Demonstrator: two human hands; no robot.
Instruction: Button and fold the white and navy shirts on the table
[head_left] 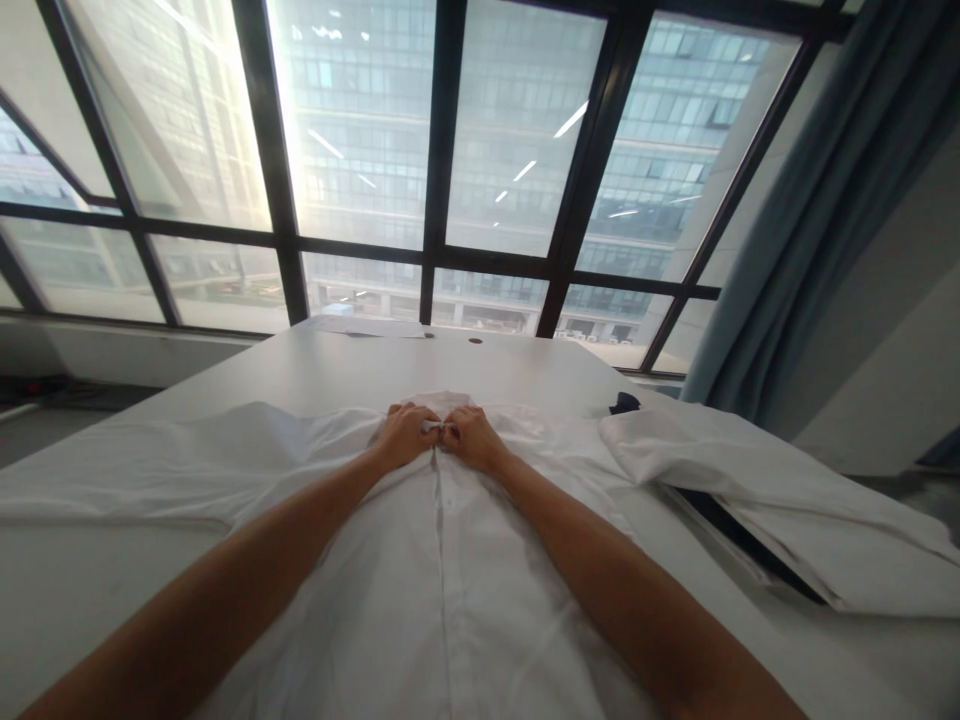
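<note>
A white button-up shirt [405,600] lies spread on the white table, its front placket running up the middle toward the collar. Both hands meet at the top of the placket, close below the collar. My left hand [407,432] pinches the shirt's edge there, a bit of white cloth showing at its fingertips. Right beside it, my right hand [471,436] is closed on the other edge, fingertips almost touching the left ones. Any button between the fingers is too small to make out. The shirt's left sleeve stretches out to the left.
At the right, a white garment [750,480] lies draped over a dark flat object [750,540], with a small black item [624,403] near it. White paper sheets [367,327] rest at the table's [510,365] far end. Beyond stand windows and a blue-grey curtain [795,220].
</note>
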